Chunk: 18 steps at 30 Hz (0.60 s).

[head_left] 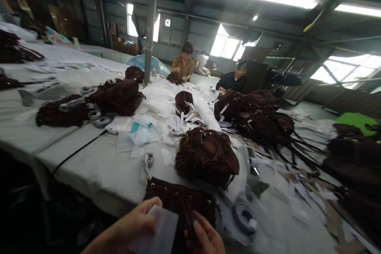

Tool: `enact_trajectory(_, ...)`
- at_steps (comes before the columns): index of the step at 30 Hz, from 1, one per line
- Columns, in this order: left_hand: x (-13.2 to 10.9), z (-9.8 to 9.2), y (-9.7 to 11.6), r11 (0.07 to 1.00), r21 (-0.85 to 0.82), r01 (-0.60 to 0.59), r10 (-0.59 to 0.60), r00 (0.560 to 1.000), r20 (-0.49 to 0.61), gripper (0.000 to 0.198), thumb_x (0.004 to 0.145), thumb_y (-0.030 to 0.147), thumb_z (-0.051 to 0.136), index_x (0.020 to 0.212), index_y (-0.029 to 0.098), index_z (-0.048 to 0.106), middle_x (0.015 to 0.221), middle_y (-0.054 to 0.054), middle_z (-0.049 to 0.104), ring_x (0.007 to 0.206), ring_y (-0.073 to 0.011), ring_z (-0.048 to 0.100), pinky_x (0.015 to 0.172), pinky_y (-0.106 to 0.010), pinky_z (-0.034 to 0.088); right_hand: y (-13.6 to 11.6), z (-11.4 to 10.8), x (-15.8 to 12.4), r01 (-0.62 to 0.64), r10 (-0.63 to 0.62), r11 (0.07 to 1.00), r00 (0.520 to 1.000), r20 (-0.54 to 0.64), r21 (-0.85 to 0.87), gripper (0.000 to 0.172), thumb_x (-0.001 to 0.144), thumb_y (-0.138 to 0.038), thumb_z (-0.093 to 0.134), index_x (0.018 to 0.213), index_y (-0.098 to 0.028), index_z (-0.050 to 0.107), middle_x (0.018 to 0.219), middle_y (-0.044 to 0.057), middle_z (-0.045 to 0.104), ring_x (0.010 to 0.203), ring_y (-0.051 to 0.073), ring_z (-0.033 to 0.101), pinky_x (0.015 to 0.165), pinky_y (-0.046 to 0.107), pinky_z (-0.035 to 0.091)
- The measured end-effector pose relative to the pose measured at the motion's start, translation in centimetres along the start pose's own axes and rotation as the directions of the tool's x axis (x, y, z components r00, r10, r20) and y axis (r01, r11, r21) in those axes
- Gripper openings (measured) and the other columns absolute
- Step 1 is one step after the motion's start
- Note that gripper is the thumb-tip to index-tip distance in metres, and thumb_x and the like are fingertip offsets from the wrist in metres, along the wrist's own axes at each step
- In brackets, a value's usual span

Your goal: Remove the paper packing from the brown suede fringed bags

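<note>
At the bottom of the view, my left hand [138,224] is closed on a translucent white sheet [163,228], thumb on top. Close beside it, my right hand [205,234] pinches a dark brown strap [187,214]. Under both hands lies a dark brown bag [163,187] with brass-coloured eyelets along its top edge, at the near edge of the table; its lower part is hidden by my hands and the sheet. Just beyond it sits a stuffed brown fringed bag [206,158]. A small metallic object [148,160] lies to the left of that one.
White-covered tables [89,166] carry brown bag piles [256,115], loose white sheets [154,103] and scattered paper strips. A tape roll [244,216] lies at my right. A black cable [79,151] hangs over the left edge. Two people [183,65] work across the table, beyond a metal post [150,27].
</note>
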<state>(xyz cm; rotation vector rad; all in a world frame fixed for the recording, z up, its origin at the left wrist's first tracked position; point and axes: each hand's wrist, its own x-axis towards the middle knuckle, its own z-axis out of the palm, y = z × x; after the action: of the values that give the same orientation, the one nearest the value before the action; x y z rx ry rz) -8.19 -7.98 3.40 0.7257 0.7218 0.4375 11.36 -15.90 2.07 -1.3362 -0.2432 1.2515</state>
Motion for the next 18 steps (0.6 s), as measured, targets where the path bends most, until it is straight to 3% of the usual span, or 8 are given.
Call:
enact_trajectory(2,0.4,1.2,-1.1,0.982,0.185,0.043,-0.04,0.999,-0.018,0.032,0.049,0.007,0.05,0.076,0.022,0.044,0.056,0.01,0.048,0.046,-0.0068,0.039,0.042,-0.017,0.028,-0.7,0.4,-0.4,0.0,0.0,1.0,1.0,0.004,0.011,0.066,0.044,-0.047,0.089,0.096,-0.013,0.067,0.066,0.003,0.07,0.053,0.016,0.065,0.05,0.025,0.05)
enact_trajectory(3,0.7,1.8,-1.4,0.957,0.29,0.011,-0.003,1.0,-0.028,0.033,0.049,0.006,0.051,0.078,0.021,0.047,0.057,0.009,0.049,0.047,-0.0072,0.04,0.043,-0.017,0.029,-1.0,0.7,-0.5,0.0,0.0,1.0,1.0,0.01,0.013,0.065,0.045,-0.046,0.089,0.097,-0.013,0.067,0.066,0.004,0.07,0.054,0.016,0.065,0.051,0.025,0.05)
enact_trajectory(5,1.3,2.7,-1.6,0.883,0.452,-0.126,0.157,0.987,-0.032,0.031,0.053,0.006,0.055,0.082,0.018,0.054,0.065,0.007,0.056,0.056,-0.0097,0.048,0.049,-0.018,0.035,-1.4,1.0,-0.7,0.001,-0.001,1.0,1.0,0.022,0.014,0.066,0.045,-0.045,0.089,0.098,-0.012,0.067,0.067,0.004,0.071,0.056,0.016,0.066,0.052,0.025,0.051)
enact_trajectory(8,2.7,3.6,-2.0,0.827,0.506,-0.245,0.349,0.93,-0.12,0.018,0.062,0.011,0.059,0.079,0.016,0.058,0.073,0.003,0.061,0.069,-0.0139,0.055,0.058,-0.021,0.04,-1.0,1.3,-0.7,0.015,-0.015,1.0,1.0,0.006,0.012,0.073,0.045,-0.046,0.088,0.105,-0.013,0.064,0.073,0.005,0.072,0.056,0.017,0.066,0.052,0.025,0.051)
enact_trajectory(10,3.6,4.0,-2.7,0.862,0.434,-0.261,0.383,0.897,-0.22,0.01,0.066,0.018,0.062,0.075,0.016,0.057,0.072,0.002,0.061,0.07,-0.0144,0.055,0.061,-0.022,0.041,-0.3,1.3,-0.7,0.043,-0.043,0.999,0.999,-0.013,-0.023,0.076,0.046,-0.05,0.087,0.107,-0.014,0.062,0.075,0.005,0.072,0.054,0.016,0.065,0.05,0.025,0.051)
enact_trajectory(12,4.3,4.4,-3.4,0.931,0.248,-0.268,0.331,0.906,-0.263,0.016,0.069,0.027,0.064,0.077,0.016,0.055,0.069,0.002,0.059,0.063,-0.013,0.054,0.057,-0.022,0.042,0.7,1.2,-0.7,0.091,-0.092,0.989,0.996,-0.003,-0.115,0.077,0.049,-0.056,0.083,0.109,-0.012,0.061,0.066,0.003,0.07,0.047,0.014,0.061,0.044,0.024,0.048)
enact_trajectory(15,4.3,5.3,-3.7,0.98,-0.106,-0.166,0.146,0.974,-0.17,0.025,0.07,0.038,0.063,0.079,0.016,0.055,0.059,0.002,0.057,0.046,-0.0111,0.049,0.045,-0.022,0.038,1.9,0.9,-0.7,0.176,-0.177,0.936,0.984,0.024,-0.306,0.077,0.057,-0.062,0.075,0.112,-0.01,0.06,0.049,-0.002,0.06,0.033,0.011,0.049,0.033,0.021,0.038)
enact_trajectory(18,3.6,5.8,-3.2,0.971,-0.216,-0.104,0.078,0.989,-0.125,0.03,0.07,0.042,0.065,0.073,0.012,0.061,0.055,0.0,0.058,0.047,-0.0119,0.051,0.045,-0.022,0.039,2.3,0.7,-0.8,0.238,-0.255,0.842,0.966,0.032,-0.483,0.072,0.066,-0.064,0.065,0.113,-0.009,0.062,0.04,-0.006,0.05,0.029,0.009,0.041,0.03,0.021,0.031)
